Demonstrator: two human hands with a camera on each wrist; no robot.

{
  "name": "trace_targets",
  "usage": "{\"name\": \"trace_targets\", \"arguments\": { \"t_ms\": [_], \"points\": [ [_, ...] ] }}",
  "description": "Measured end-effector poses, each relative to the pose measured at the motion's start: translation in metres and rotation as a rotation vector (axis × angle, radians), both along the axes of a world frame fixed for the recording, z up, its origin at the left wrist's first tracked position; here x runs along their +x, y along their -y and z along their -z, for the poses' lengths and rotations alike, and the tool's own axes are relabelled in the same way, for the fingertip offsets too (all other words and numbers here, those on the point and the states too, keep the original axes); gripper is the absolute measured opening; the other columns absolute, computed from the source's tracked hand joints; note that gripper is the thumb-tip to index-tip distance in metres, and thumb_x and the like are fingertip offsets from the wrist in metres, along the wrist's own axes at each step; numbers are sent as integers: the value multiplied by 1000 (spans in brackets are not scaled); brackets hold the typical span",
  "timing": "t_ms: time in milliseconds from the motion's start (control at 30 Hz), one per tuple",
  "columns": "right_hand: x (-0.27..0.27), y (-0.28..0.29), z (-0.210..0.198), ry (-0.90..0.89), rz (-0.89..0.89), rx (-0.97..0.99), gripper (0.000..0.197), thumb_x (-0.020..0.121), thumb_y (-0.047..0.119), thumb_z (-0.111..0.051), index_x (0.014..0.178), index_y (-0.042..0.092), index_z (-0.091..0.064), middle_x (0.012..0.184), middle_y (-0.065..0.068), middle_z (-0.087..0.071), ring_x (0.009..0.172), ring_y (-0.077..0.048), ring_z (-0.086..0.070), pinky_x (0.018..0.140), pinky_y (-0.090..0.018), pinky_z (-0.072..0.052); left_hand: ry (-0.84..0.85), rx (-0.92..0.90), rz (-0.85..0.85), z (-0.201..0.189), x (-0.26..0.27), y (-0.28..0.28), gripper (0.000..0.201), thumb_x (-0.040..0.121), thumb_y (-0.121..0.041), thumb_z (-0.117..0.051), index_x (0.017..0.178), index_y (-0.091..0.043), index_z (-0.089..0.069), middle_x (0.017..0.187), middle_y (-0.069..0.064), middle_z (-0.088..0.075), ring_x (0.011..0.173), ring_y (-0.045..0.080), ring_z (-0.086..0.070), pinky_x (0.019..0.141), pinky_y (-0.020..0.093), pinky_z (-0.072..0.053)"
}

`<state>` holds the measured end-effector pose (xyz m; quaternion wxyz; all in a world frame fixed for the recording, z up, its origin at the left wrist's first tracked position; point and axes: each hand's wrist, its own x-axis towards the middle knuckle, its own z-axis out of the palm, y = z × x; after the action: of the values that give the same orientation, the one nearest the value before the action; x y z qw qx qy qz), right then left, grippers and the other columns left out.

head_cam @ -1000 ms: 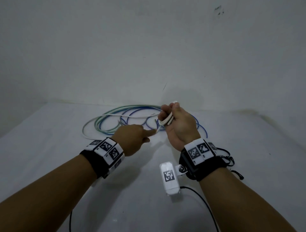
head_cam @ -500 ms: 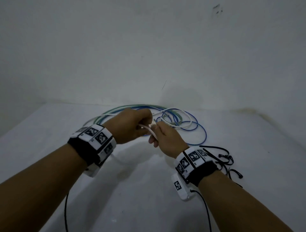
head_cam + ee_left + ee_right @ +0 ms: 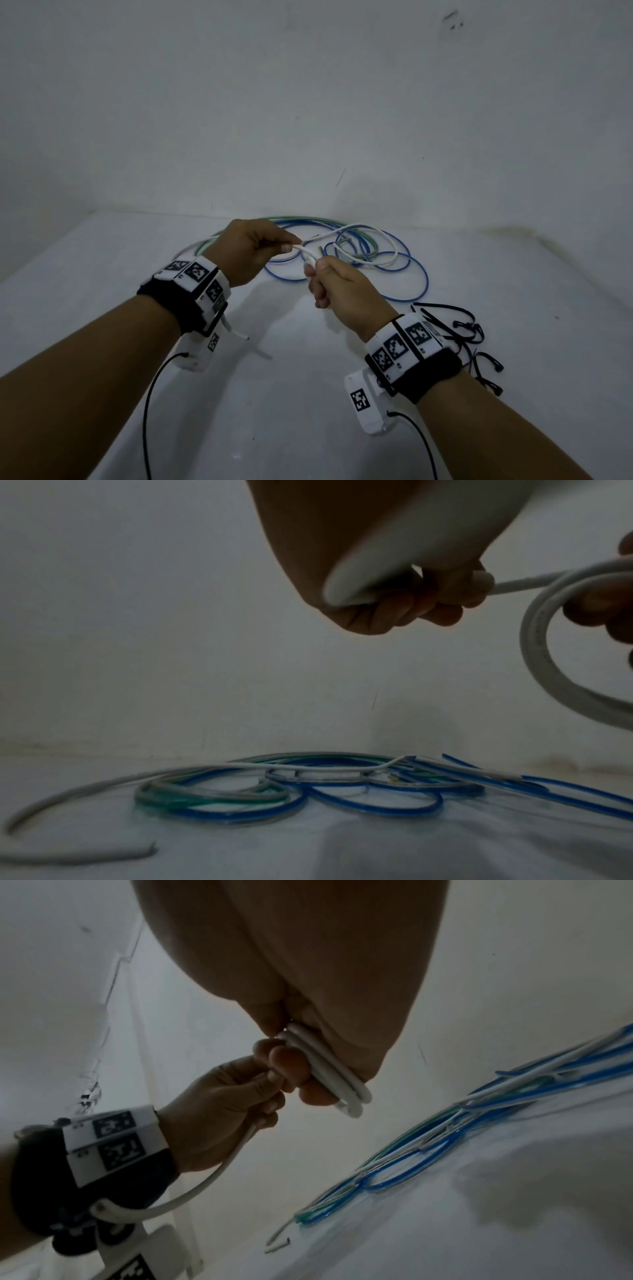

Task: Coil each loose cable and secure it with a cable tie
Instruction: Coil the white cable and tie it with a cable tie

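White tabletop (image 3: 239,428) against a bare wall carries the blue cable (image 3: 419,274) and green cable (image 3: 298,219) lying loose at the back, with black ties (image 3: 459,325) near the right wrist. Coiling of the white cable (image 3: 376,229) is in hand: the right hand (image 3: 337,291) clamps a few small loops between thumb and fingers, while the left hand (image 3: 250,251) pinches the strand just beside them. Next, I judge, the left must feed the slack round into another loop, keeping turns even, before a tie is fetched.
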<state>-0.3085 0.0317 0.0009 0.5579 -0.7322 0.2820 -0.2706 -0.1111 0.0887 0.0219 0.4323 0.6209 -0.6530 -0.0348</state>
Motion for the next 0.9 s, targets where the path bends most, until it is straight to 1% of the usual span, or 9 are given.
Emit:
{"name": "trace_targets", "arguments": {
  "t_ms": [100, 167, 267, 400, 533, 600, 633, 767, 900],
  "points": [
    [2, -1, -4, 84, 57, 63, 35, 105, 28, -34, 97, 9, -63, 67, 1, -51, 62, -14, -45, 66, -30, -43, -16, -32, -31, 14, 1, 1, 31, 87, 0, -64, 106, -23, -74, 83, -13, -69, 83, -5, -63, 74, 5, -43],
    [5, -2, -12, 187, 99, 182, 35, 106, 24, -34, 90, 9, -61, 62, 0, -47, 56, -14, -40, 60, -29, -39, -1, -46, -53, 26, -3, 2, 40, 89, 2, -59, 110, -29, -71, 80, -19, -68, 81, -9, -62, 77, 5, -43],
    [7, 0, -23, 381, 171, 418, 35, 107, 21, -34, 86, 6, -58, 58, -2, -43, 51, -15, -35, 55, -27, -36, 134, 81, -113, 40, -8, 3, 43, 92, -1, -50, 120, -29, -67, 84, -16, -66, 82, 7, -63, 83, 22, -47],
    [1, 12, -34, 577, 223, 634, 33, 106, 21, -34, 86, 6, -55, 61, -1, -43, 49, -13, -35, 57, -28, -35, 415, 422, -86, 41, -26, -8, 49, 92, 1, -43, 136, -21, -49, 107, -3, -64, 95, 19, -60, 85, 29, -47],
    [1, 17, -33, 640, 230, 704, 27, 106, 20, -35, 92, 7, -54, 70, -4, -52, 56, -14, -44, 61, -28, -45, 548, 629, -4, 35, -57, -12, 61, 90, -1, -47, 146, -17, -26, 118, 4, -58, 101, 22, -57, 86, 33, -50],
    [3, 18, -29, 641, 244, 656, 25, 106, 17, -37, 93, 5, -55, 76, -9, -59, 63, -17, -51, 66, -29, -47, 640, 697, 46, 34, -69, -13, 64, 90, -3, -50, 147, -16, -25, 121, 4, -55, 104, 23, -57, 87, 36, -51],
    [4, 19, -26, 592, 256, 591, 25, 105, 17, -38, 94, 5, -56, 80, -10, -62, 67, -18, -53, 70, -30, -49, 682, 696, 67, 33, -71, -14, 60, 90, -3, -50, 144, -16, -31, 120, 3, -56, 104, 23, -58, 86, 36, -52],
    [1, 13, -7, 197, 252, 128, 26, 105, 20, -37, 101, 9, -60, 94, -1, -70, 82, -13, -62, 84, -35, -51, 893, 502, 163, 19, -74, -14, 35, 94, -11, -52, 126, -24, -55, 113, -7, -64, 98, 18, -63, 79, 32, -51],
    [-7, 11, 8, -79, 148, -202, 20, 104, 23, -39, 102, 10, -54, 92, -3, -65, 80, -16, -60, 70, -31, -52, 911, 232, 201, 9, -69, -16, 23, 92, -16, -58, 112, -25, -64, 104, -5, -67, 82, 21, -65, 67, 30, -42]
  ]
}}
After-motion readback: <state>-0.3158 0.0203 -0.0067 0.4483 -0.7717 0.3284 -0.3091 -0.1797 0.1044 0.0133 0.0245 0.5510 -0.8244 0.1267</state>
